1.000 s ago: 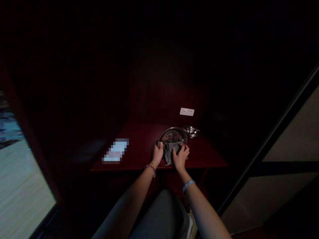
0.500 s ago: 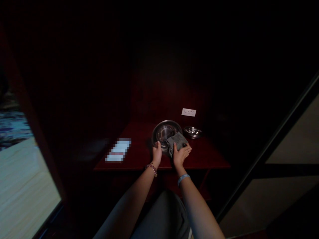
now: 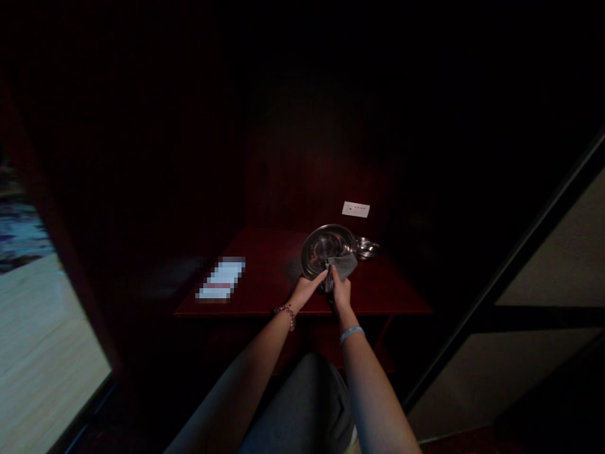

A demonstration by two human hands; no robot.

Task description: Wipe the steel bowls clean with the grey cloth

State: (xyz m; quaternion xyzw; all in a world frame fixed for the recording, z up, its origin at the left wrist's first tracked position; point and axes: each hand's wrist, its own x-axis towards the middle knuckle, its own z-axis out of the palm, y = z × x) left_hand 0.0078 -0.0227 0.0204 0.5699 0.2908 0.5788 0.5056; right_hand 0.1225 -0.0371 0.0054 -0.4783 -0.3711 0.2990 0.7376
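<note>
A shiny metal basin (image 3: 314, 249) is held up, tilted with its inside facing me, above a dark red table (image 3: 265, 296). My left hand (image 3: 307, 291) grips the basin's lower rim, its thumb reaching toward the cloth. Folded over the near rim is a grey cloth (image 3: 345, 266). My right hand (image 3: 341, 291) is closed on that cloth, thumb on top, pressing it against the basin; the fingers underneath are hidden. Just behind the basin, to the right, sit metal bowls (image 3: 368, 248), partly covered by it.
A blurred-out white rectangle (image 3: 221, 279) lies on the table's left part. On the back wall is a white socket plate (image 3: 356, 209). Dark panels enclose both sides. A pale surface (image 3: 47, 340) shows at the far left, and my knee (image 3: 307, 397) is below the table edge.
The basin has moved right and now overlaps the bowls. My right hand has drawn in toward the left, bunching the cloth at the rim, and my left thumb has come close to it.
</note>
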